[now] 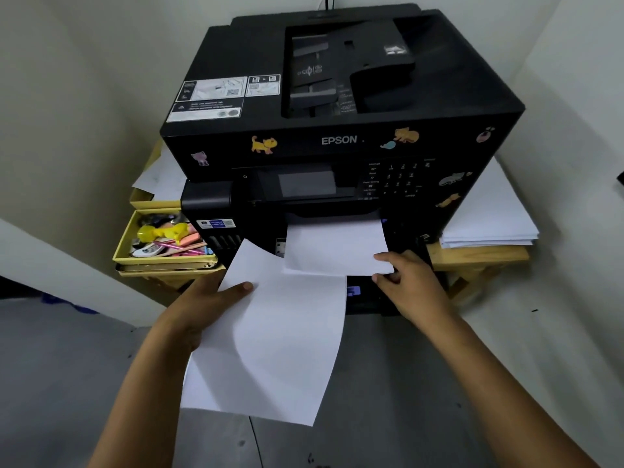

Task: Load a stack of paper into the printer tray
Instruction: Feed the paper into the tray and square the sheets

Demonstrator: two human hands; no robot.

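A black Epson printer [337, 140] with cat stickers stands on a wooden table in a corner. A white sheet [334, 248] sticks out of its front slot, and my right hand [408, 282] pinches that sheet's near right corner. My left hand [206, 309] grips the left edge of a loose, curling stack of white paper [277, 339], held in front of and below the printer. The stack's top edge overlaps the lower left of the protruding sheet. The tray itself is hidden behind the papers.
A yellow box [162, 238] full of pens and small items sits left of the printer. A pile of white paper [486, 217] lies on the wooden table [479, 256] to the right. White walls close in on both sides; grey floor lies below.
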